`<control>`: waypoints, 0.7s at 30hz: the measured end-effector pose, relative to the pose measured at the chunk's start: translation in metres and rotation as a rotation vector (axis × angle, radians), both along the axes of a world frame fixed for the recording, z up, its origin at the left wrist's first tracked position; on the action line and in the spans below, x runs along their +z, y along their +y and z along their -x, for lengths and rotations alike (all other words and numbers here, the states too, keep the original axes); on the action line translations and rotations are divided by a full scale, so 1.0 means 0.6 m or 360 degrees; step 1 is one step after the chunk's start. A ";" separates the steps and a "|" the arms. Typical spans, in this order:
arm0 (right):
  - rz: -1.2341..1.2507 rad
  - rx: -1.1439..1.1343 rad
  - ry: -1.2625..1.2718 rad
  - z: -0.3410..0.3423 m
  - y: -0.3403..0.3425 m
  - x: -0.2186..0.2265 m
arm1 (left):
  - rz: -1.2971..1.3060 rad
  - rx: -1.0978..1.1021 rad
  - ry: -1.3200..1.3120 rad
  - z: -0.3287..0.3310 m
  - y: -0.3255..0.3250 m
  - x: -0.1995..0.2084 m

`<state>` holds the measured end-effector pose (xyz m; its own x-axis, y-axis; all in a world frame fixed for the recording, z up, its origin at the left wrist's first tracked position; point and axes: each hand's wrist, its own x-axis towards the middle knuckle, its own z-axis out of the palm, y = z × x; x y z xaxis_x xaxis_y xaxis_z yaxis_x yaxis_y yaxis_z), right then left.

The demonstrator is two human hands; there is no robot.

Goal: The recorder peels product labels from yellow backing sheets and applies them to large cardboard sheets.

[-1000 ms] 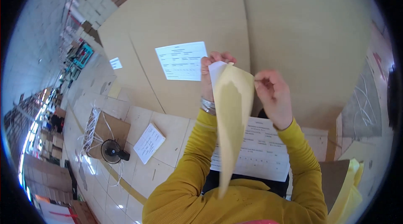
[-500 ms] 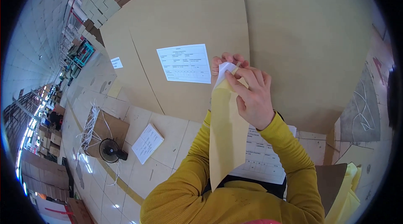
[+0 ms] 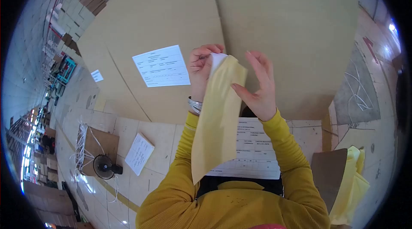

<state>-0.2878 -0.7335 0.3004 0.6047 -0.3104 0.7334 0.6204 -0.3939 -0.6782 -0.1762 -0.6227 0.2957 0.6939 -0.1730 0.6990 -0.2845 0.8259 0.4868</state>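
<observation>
My left hand (image 3: 201,70) pinches the top of a long pale-yellow backing sheet (image 3: 216,121) together with a small white label (image 3: 216,60) that peeks out at its upper edge. The sheet hangs down toward my chest over a printed white form (image 3: 253,151) on my lap. My right hand (image 3: 257,87) presses its thumb on the sheet's right edge, with the fingers spread and lifted. Both hands are over a large flat cardboard sheet (image 3: 274,22). A white printed label (image 3: 162,65) is stuck on the cardboard to the left of my left hand.
A smaller white label (image 3: 97,75) sits farther left on the cardboard. On the tiled floor lie a notepad (image 3: 139,153), a small black fan (image 3: 105,167) on a cardboard piece with white strings, and a pile of yellow backing sheets (image 3: 354,184) at the right.
My right hand has let go of the sheet's top and opened its fingers, now touching only the right edge with the thumb. The yellow sheet hangs flatter and wider.
</observation>
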 end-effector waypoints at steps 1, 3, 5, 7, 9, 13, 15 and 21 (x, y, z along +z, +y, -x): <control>0.0027 -0.0167 -0.0088 -0.001 -0.004 0.003 | -0.0183 0.0042 -0.0118 0.008 -0.006 0.008; 0.0217 -0.0222 -0.0181 -0.013 -0.040 -0.002 | -0.0459 0.0086 -0.0229 0.015 -0.018 0.015; 0.0412 -0.0261 -0.0286 -0.018 -0.067 -0.015 | -0.0430 0.0116 -0.0186 0.006 -0.026 0.015; 0.0202 -0.0165 -0.0382 -0.018 -0.089 -0.033 | -0.0296 0.0187 -0.0034 -0.018 -0.026 0.012; -0.0237 -0.0056 -0.0309 -0.002 -0.107 -0.062 | -0.0127 0.0294 0.0222 -0.046 -0.013 0.018; -0.1031 -0.0212 0.0008 0.053 -0.193 -0.160 | -0.0307 0.0812 0.0295 -0.094 0.018 0.026; -0.1287 -0.0305 -0.0150 0.078 -0.238 -0.185 | -0.0463 0.0928 0.0227 -0.097 0.020 0.032; -0.1309 0.0139 0.0235 0.100 -0.284 -0.217 | -0.1010 0.1013 -0.0077 -0.032 -0.043 0.073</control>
